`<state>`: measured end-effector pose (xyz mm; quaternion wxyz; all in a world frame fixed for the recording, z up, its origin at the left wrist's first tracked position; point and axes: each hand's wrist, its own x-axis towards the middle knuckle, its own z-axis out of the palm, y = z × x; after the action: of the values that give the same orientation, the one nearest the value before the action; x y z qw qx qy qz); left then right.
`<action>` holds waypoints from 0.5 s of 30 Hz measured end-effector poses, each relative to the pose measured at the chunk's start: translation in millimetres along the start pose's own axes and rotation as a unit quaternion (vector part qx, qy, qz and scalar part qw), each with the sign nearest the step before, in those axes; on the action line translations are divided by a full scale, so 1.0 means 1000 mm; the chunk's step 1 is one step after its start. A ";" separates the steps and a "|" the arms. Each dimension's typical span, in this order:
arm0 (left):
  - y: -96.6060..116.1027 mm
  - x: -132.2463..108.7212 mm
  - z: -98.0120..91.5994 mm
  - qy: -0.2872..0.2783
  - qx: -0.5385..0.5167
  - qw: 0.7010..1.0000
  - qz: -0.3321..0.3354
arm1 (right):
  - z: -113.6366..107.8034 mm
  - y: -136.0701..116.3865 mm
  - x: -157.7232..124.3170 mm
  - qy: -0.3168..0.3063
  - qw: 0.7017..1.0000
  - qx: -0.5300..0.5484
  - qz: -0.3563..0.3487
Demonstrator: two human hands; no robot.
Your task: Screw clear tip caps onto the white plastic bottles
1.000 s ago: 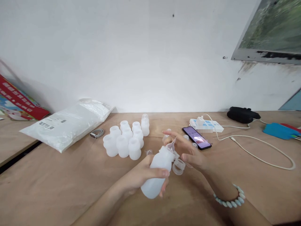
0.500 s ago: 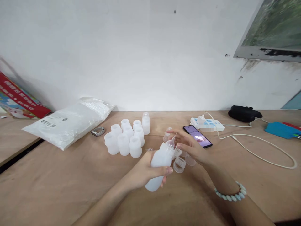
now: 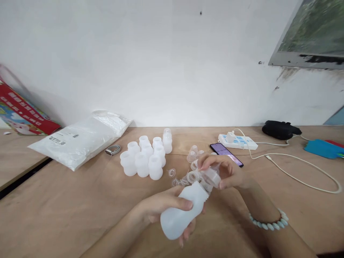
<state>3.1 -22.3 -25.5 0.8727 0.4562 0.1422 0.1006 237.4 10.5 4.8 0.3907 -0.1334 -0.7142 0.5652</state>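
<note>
My left hand (image 3: 172,206) is wrapped round a translucent white baby bottle (image 3: 178,218), which is tilted with its threaded neck toward the upper right. In the fingers of my right hand (image 3: 228,170) is a clear bottle collar ring (image 3: 211,177), held just above the bottle's mouth. Whether a nipple sits inside the ring I cannot tell. Beyond the bottle neck, more clear collar rings (image 3: 192,176) lie on the table, partly hidden by my right hand. Loose clear nipples (image 3: 172,172) lie beside them. Clear domed caps (image 3: 192,154) stand farther back.
Several open white bottles (image 3: 142,165) stand grouped left of centre, with a capped bottle (image 3: 167,141) behind. A plastic bag (image 3: 83,138) and a watch (image 3: 112,149) lie left. A phone (image 3: 225,154), power strip (image 3: 239,141) and white cable (image 3: 301,154) occupy the right side.
The bottle has come lower and nearer me, tilting further. My right hand has left the nipple at the bottle's mouth and now grips a clear collar ring above the neck.
</note>
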 end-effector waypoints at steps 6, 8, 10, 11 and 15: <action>0.011 -0.007 0.000 0.107 0.082 0.981 0.137 | -0.012 0.001 -0.006 0.113 0.992 0.044 0.012; 0.029 -0.011 0.006 0.193 0.160 0.949 0.190 | -0.015 0.002 -0.006 0.144 0.988 0.049 0.012; 0.054 -0.014 0.010 0.249 0.245 0.912 0.215 | -0.015 0.003 -0.006 0.167 0.984 0.055 0.006; 0.066 -0.014 0.011 0.271 0.291 0.889 0.226 | -0.016 0.003 -0.005 0.173 0.983 0.058 0.003; 0.109 -0.004 0.003 0.366 0.497 0.770 0.159 | -0.015 0.001 -0.004 0.185 0.981 0.057 0.009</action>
<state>-4.8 36.1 66.7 0.3775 0.7712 0.4063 0.3125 250.4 19.1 3.5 0.5179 -0.2202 -0.5950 0.5738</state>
